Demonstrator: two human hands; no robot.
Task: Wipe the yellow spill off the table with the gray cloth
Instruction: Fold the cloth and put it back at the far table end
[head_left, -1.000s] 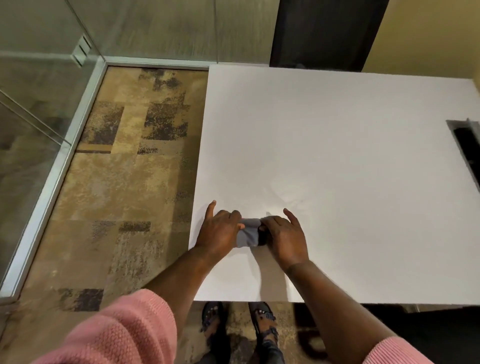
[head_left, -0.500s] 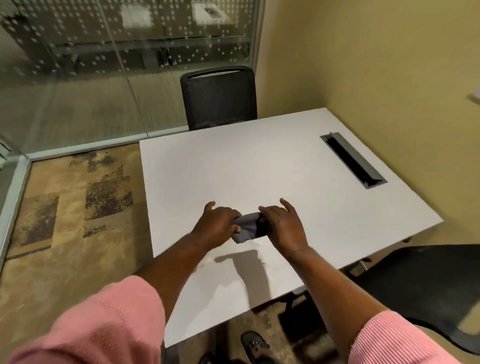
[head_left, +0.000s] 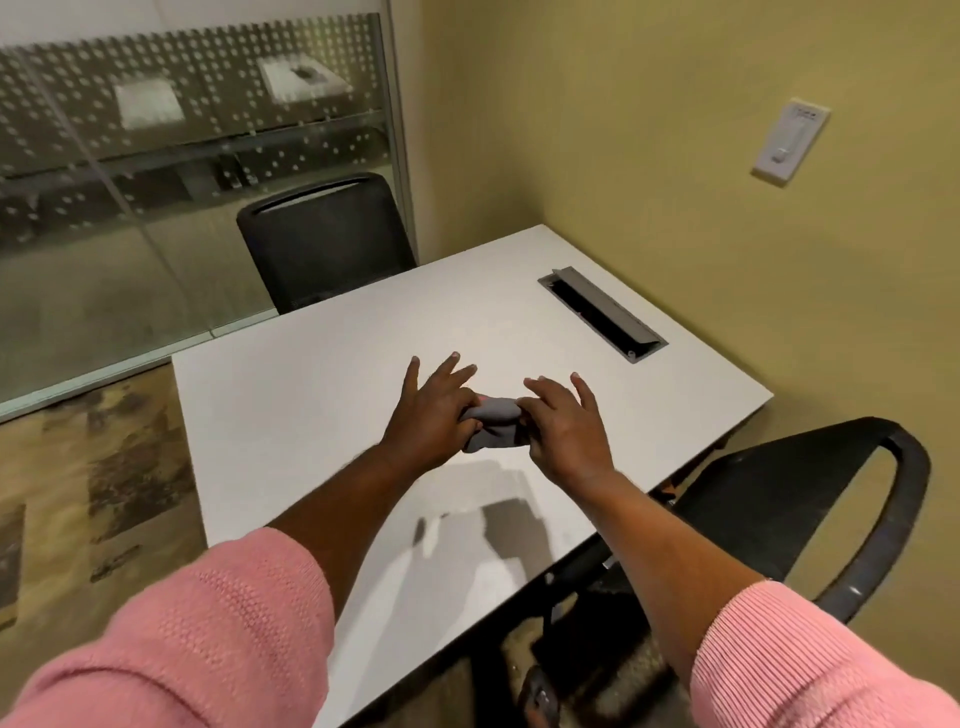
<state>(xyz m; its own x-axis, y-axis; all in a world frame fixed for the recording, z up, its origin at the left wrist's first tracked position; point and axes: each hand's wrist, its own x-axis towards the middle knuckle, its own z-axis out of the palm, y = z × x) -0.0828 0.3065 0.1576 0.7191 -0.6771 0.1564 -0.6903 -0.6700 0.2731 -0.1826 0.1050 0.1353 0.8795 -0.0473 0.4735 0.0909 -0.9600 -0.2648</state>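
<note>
2 hands pinch the gray cloth (head_left: 493, 423) above the table (head_left: 311, 395), left hand (head_left: 434, 418) and right hand (head_left: 563, 428) each grasping 1 end, likely bunching it; no yellow spill shows.

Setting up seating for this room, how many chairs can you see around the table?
2. One black chair stands at the table's far end by the glass wall; the other chair sits at its right side, near the person's right arm. Others may be out of frame.
</note>
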